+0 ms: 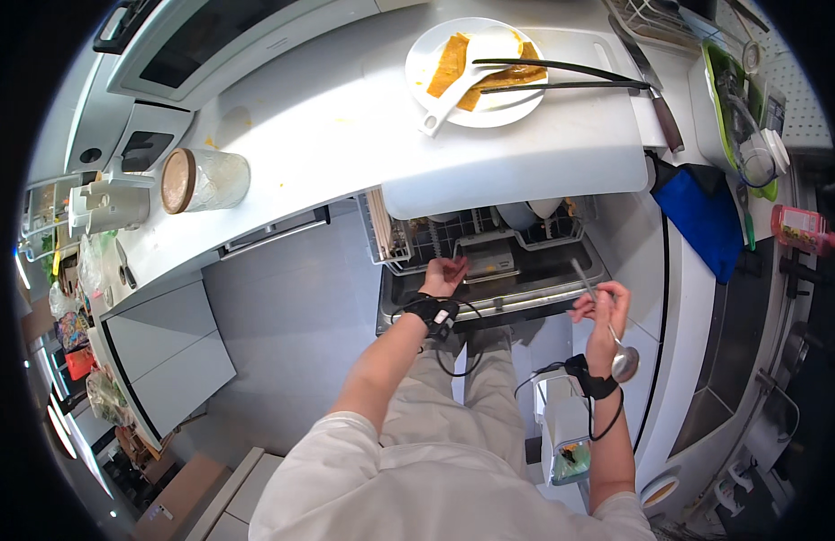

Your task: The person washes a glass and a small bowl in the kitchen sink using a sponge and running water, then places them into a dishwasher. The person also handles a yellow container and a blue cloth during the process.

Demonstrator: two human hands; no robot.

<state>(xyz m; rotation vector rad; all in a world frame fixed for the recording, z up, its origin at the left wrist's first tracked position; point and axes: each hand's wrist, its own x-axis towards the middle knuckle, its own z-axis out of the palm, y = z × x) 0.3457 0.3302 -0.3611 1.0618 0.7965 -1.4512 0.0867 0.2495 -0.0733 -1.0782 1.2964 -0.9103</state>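
A metal spoon (625, 366) is in my right hand (605, 318), its bowl hanging by the wrist and its thin handle rising past the fingers. Before me a dishwasher door (417, 289) is lowered, with a wire dish rack (431, 237) pulled out over it. My left hand (446, 272) hovers at the rack's front edge, fingers loosely bent, with nothing visible in it; whether it touches the rack cannot be told. Chopsticks (383, 220) stand in the rack's left side. Bowls (515, 215) sit farther back, partly hidden by the cutting board.
On the counter, a white cutting board (525, 176) overhangs the rack. A plate (424, 88) there carries orange-brown food, a white serving spoon (451, 101) and black tongs (566, 86). A knife (664, 122) lies to their right, near a blue cloth (701, 209). A bin (559, 419) stands by my right forearm.
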